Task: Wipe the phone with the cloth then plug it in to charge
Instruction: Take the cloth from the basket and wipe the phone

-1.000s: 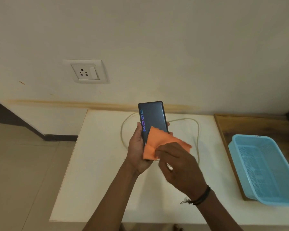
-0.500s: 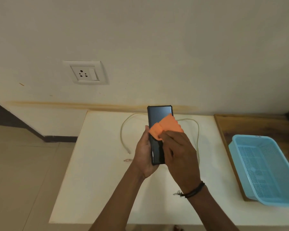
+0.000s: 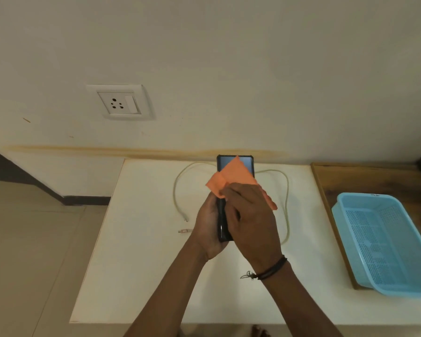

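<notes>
Phone (image 3: 246, 162) first: it is hovering above the far middle of the white table (image 3: 136, 251), upright in my grip with its screen facing me, not lying on anything. Going from the left, a wall socket (image 3: 118, 103) is sitting on the wall well to the far left, with nothing plugged into it. Nearer, the cream charging cable (image 3: 176, 190) is looping across the tabletop behind my hands, and its small connector (image 3: 183, 231) is lying loose on the table just left of my left hand (image 3: 208, 229).

That left hand is cupping the phone's lower half from the left edge, fingers curled around behind it and thumb along the side. My right hand (image 3: 250, 222) is coming in from the right with its back toward me, fingers bunched and pressing the orange cloth (image 3: 233, 178) flat against the screen; the cloth's free corner is sticking up over the phone's top.

What I am worrying about: I am pushing against a phone held only by one hand at its lower part, so a hard stroke could lever it out of my grip onto the table. The loose cloth could also slip off the glass. Far right, a blue basket (image 3: 384, 242) is sitting on a wooden tray (image 3: 326, 181), well apart from everything.
</notes>
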